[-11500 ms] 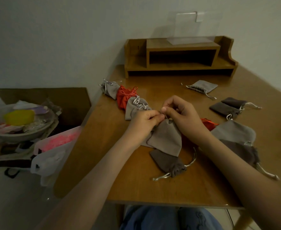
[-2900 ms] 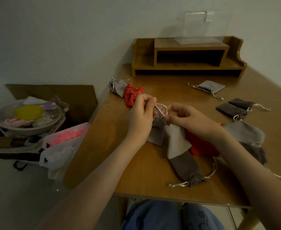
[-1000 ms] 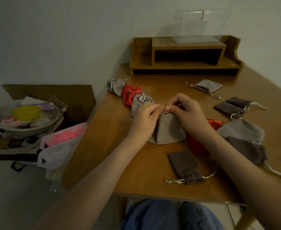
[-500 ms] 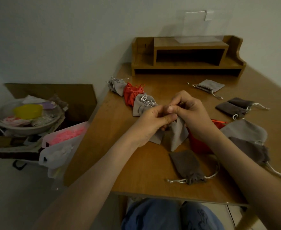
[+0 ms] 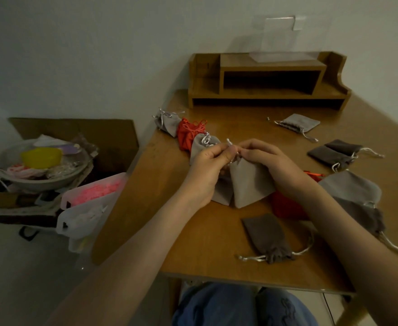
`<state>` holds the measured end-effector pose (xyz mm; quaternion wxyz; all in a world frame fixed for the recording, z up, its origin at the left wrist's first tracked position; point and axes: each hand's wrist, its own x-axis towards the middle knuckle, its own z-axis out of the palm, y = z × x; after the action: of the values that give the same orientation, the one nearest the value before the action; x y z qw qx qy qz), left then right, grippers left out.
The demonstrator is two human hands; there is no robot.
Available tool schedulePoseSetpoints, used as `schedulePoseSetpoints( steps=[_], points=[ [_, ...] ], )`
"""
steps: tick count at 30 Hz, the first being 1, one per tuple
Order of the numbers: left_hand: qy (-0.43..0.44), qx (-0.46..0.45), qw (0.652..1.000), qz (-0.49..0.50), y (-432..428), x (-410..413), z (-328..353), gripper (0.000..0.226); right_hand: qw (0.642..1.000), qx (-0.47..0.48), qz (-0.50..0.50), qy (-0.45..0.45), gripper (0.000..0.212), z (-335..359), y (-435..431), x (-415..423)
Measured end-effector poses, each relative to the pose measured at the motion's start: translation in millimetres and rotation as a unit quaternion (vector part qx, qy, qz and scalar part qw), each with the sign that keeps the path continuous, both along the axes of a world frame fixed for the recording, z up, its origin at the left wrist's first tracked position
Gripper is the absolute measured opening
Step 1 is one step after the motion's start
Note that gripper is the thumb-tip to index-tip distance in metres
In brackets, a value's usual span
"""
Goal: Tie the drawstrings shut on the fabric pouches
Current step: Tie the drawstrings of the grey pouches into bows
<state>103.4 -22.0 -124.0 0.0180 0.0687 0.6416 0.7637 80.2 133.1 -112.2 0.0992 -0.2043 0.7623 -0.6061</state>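
Where the tabletop edge is nearest: knees in blue trousers (image 5: 240, 307) show below the wooden tabletop (image 5: 193, 243).
Near pouch: a dark brown pouch (image 5: 267, 234) lies flat close to that edge. Its gathered mouth is turned toward the person and its silver cords (image 5: 252, 257) trail to both sides.
Worked pouch: a light grey pouch (image 5: 249, 184) sits at mid-tabletop, mouth raised between the two hands, lower end resting on the wood.
Left hand (image 5: 207, 170): grip closed. Thumb and fingers pinch the silver drawstring (image 5: 229, 141), whose tip sticks up above the thumb.
Right hand (image 5: 270, 161): grip closed. The fingers curl at the gathered mouth of the light grey pouch and meet the left fingertips. Whether they catch cord or cloth cannot be told.
Under right forearm: a red pouch (image 5: 285, 208), partly covered.
Right side: a large grey pouch (image 5: 350, 187) overlaps a darker pouch (image 5: 367, 215), whose cord runs toward the near right corner.
Off the tabletop, left: a translucent tub (image 5: 92, 194) with pink contents, and beyond it a bowl (image 5: 40, 175) holding a yellow object.
Left row: three gathered pouches touch one another: grey (image 5: 201, 144), red (image 5: 188, 135), grey (image 5: 168, 122).
Far right: a pair of dark brown pouches (image 5: 334, 154) overlap.
Farther: a small grey pouch (image 5: 299, 123) lies alone.
Back edge: a wooden shelf unit (image 5: 268, 64) stands against the wall with a clear plastic stand (image 5: 280, 38) on top.
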Motion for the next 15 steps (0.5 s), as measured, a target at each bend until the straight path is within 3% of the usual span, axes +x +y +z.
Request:
schedulePoseSetpoints(
  steps=[5,7,9,15],
  points=[
    [-0.005,0.035,0.999,0.010,-2.1,-0.5,1.5,0.020,0.999,0.005,0.020,-0.032,0.017,-1.1,0.4,2.4],
    [-0.003,0.044,0.999,0.005,-2.3,-0.6,1.4,0.022,0.999,0.030,0.013,-0.004,0.028,0.1,-1.7,3.8],
    [-0.012,0.054,0.998,0.023,-2.3,-1.1,2.4,0.022,0.997,0.063,-0.014,0.030,0.042,0.2,-3.9,4.5],
    [-0.017,0.031,0.999,0.032,0.7,4.2,10.2,0.020,0.992,0.069,-0.099,0.030,0.038,-0.3,0.3,0.3]
  ],
)
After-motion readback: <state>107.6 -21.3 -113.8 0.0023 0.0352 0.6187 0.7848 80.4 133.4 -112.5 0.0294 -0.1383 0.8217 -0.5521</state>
